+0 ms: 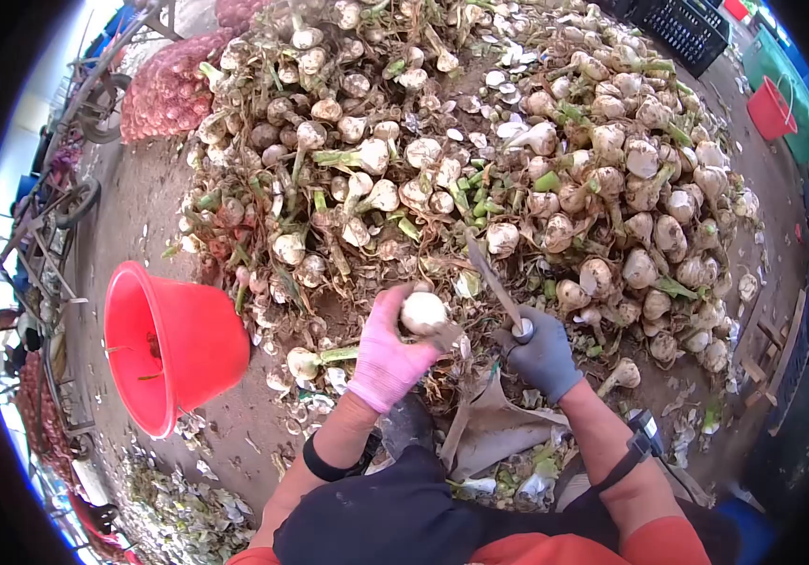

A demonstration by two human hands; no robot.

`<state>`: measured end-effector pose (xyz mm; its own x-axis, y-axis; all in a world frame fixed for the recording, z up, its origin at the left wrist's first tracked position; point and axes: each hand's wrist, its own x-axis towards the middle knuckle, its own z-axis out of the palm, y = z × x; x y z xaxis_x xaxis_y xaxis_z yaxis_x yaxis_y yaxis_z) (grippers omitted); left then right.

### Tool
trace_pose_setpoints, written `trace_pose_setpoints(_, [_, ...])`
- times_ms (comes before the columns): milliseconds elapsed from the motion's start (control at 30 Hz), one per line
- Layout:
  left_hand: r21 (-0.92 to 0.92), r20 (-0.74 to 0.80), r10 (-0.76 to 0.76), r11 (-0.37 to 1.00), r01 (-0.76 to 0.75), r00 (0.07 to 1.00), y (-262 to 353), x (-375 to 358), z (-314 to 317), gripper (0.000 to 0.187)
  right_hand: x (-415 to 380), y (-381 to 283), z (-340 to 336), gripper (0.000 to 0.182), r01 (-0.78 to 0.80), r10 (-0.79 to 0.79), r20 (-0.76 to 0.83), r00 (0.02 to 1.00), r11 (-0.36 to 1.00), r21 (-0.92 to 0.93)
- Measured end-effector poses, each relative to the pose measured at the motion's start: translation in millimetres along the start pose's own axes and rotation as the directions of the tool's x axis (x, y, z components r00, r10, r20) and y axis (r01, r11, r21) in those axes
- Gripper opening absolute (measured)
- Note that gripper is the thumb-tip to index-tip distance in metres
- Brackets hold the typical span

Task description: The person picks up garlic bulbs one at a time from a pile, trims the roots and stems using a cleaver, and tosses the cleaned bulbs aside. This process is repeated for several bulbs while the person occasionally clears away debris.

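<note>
My left hand [395, 350], in a pink glove, is closed around a round white garlic bulb [423, 313] in front of my knees. Over to its right, my right hand [538, 353] wears a grey glove and grips a knife [493, 278]. The blade points up and away, tilted to the left, apart from the bulb. Just beyond both hands spreads a big heap of garlic bulbs [640, 268] with dirty roots and cut green stems. One loose bulb with a green stalk [303, 363] lies left of my left hand.
A red bucket [211, 344] lies tilted at the left, with some scraps inside. Behind it stands a full red mesh sack [174, 89]. A black crate [682, 33] and another red bucket [770, 111] are at the far right. Peelings [178, 504] cover the ground at lower left.
</note>
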<state>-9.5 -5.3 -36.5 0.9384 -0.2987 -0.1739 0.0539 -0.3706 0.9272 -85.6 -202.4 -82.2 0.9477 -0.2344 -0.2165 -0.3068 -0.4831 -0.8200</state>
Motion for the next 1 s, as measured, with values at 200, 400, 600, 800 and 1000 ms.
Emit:
trace_pose_setpoints(200, [-0.758, 0.188, -0.197, 0.594, 0.270, 0.962, -27.0, -4.6, -16.1, 0.059, -12.4, -25.3, 16.4, 0.020, 0.244, -0.245, -0.007, 0.969, 0.963, 0.118])
trace_pose_setpoints(400, [-0.813, 0.238, -0.362, 0.435, 0.389, 0.901, -21.7, -19.4, 3.6, 0.038, -14.7, -39.0, 13.9, 0.024, 0.253, -0.252, 0.087, 0.964, 0.968, 0.009])
trace_pose_setpoints(600, [-0.769, 0.379, -0.262, 0.445, 0.460, 0.887, -0.7, -7.1, -6.1, 0.028, 11.2, 42.5, 12.7, 0.018, -0.150, 0.145, 0.069, 0.987, 0.987, 0.064])
trace_pose_setpoints(800, [-0.738, 0.325, 0.095, 0.648, 0.190, 0.941, 52.8, 17.3, 1.1, 0.071, -3.0, 40.2, 35.6, 0.010, -0.268, 0.211, 0.177, 0.961, 0.866, 0.422])
trace_pose_setpoints(1000, [0.424, -0.235, -0.102, 0.884, 0.197, 0.967, -54.2, 1.5, -77.5, 0.062, 3.6, 21.4, 21.4, 0.010, -0.265, 0.201, 0.204, 0.958, 0.894, 0.361])
